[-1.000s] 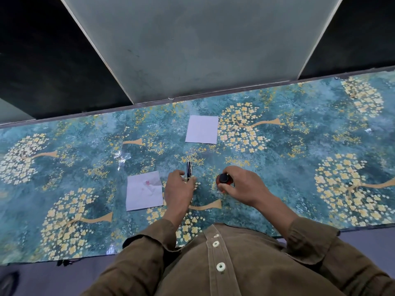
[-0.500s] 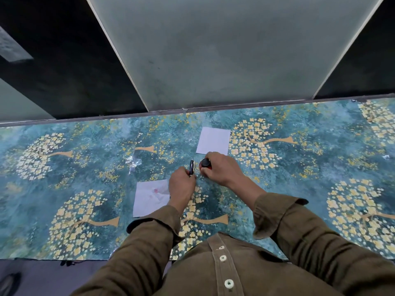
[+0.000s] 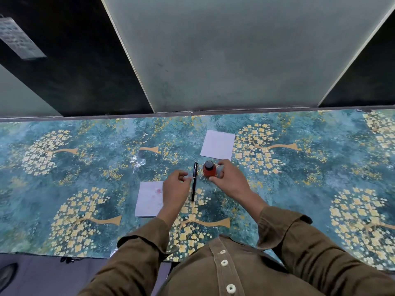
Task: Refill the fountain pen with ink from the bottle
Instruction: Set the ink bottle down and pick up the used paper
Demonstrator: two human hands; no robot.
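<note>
A black fountain pen [image 3: 194,181] lies capped on the teal flowered table cover [image 3: 85,167], pointing away from me. Just right of its far end stands a small red ink bottle [image 3: 208,170] with a black cap on. My left hand [image 3: 175,190] hovers just left of the pen with its fingers loosely curled, holding nothing. My right hand [image 3: 229,179] is at the bottle's right side. Its thumb and fingers curve around the bottle with a small gap showing, so it does not grip the bottle.
A clean white paper square [image 3: 218,145] lies just beyond the bottle. A second white paper [image 3: 149,198] with faint pink stains lies partly under my left hand. A crumpled bit of clear plastic [image 3: 137,161] sits left of the pen. A glass wall rises behind the table's far edge.
My right hand carried the bottle forward and left, set it upright beside the pen and loosened its grip. My left hand laid the pen down and let go.
</note>
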